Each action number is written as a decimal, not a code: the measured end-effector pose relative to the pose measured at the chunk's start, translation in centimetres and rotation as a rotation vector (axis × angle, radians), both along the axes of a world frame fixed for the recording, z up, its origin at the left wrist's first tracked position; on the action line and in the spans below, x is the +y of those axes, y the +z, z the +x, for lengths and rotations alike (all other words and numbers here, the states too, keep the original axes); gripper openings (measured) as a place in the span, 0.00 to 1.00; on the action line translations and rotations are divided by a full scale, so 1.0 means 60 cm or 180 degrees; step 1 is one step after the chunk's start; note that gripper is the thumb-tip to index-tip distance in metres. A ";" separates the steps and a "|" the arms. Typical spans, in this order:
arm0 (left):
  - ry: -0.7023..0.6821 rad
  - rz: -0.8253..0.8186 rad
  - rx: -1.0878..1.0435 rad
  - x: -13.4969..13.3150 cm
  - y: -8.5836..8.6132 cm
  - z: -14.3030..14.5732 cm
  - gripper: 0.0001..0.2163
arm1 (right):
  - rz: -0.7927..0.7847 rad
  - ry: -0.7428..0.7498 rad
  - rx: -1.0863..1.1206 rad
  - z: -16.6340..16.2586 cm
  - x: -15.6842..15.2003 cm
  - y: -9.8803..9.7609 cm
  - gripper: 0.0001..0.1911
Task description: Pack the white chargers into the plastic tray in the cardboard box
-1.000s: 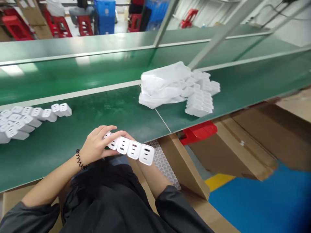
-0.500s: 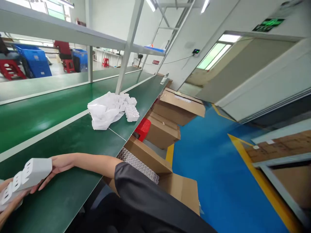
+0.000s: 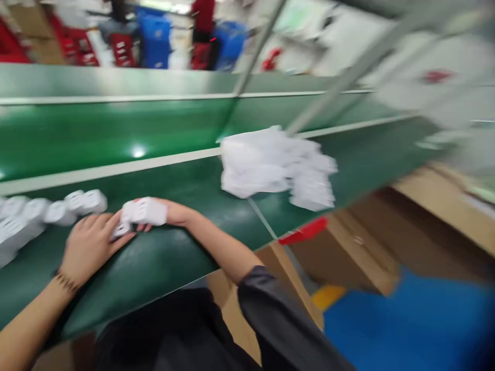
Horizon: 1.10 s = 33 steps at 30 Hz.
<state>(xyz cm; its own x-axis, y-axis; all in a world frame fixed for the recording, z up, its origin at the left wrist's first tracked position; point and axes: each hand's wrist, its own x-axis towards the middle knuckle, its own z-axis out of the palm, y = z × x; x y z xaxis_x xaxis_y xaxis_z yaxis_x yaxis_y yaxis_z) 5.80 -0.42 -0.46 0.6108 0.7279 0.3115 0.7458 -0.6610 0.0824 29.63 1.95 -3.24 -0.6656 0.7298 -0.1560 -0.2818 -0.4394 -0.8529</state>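
Over the green bench, my left hand [image 3: 91,245] closes its fingers and thumb around the near end of a short row of white plastic housings [image 3: 150,211] with small dark slots. My right hand [image 3: 175,212] grips the same row from behind at its other end; the housings hide most of its fingers. More white housings [image 3: 60,212] stand along the bench beyond and to the left of my left hand. Motion blurs their details.
A crumpled white plastic bag [image 3: 253,162] and a cluster of white pieces [image 3: 311,178] lie on the green bench [image 3: 170,263]. Open cardboard boxes [image 3: 359,247] and a red item [image 3: 303,232] stand below its edge. A metal post [image 3: 340,77] rises behind the bag.
My view has swung left and down, so hands and bag appear farther right. My left hand now shows fully, and the standing housings at left have come into view. Both hands still hold the row.
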 end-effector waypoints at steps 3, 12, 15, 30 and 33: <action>0.0115 0.0011 0.0329 0.002 -0.004 0.002 0.30 | 0.0049 -0.0248 0.0050 0.010 0.002 -0.008 0.29; 0.0061 -0.0126 0.0244 0.006 -0.003 -0.012 0.30 | 0.0109 -0.0464 -0.0326 0.015 -0.012 0.015 0.31; -0.0088 0.0110 -0.0213 0.011 0.000 -0.014 0.36 | 0.0169 -0.0327 -0.0228 0.012 -0.009 0.016 0.29; -0.0448 -0.0430 -0.0198 0.014 0.039 0.011 0.20 | 0.0587 -0.0273 -0.0410 0.061 -0.002 0.025 0.22; -0.0394 -0.0502 0.0287 0.023 0.051 0.030 0.20 | 0.0568 -0.0366 -0.0328 0.064 -0.002 0.025 0.24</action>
<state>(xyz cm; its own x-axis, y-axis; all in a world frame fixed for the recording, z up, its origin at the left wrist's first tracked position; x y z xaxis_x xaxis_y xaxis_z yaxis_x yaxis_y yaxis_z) 7.59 0.98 2.58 0.7189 0.6810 0.1398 0.6687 -0.7323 0.1288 33.47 1.81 -1.74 -0.5638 0.8220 -0.0804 -0.2288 -0.2490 -0.9411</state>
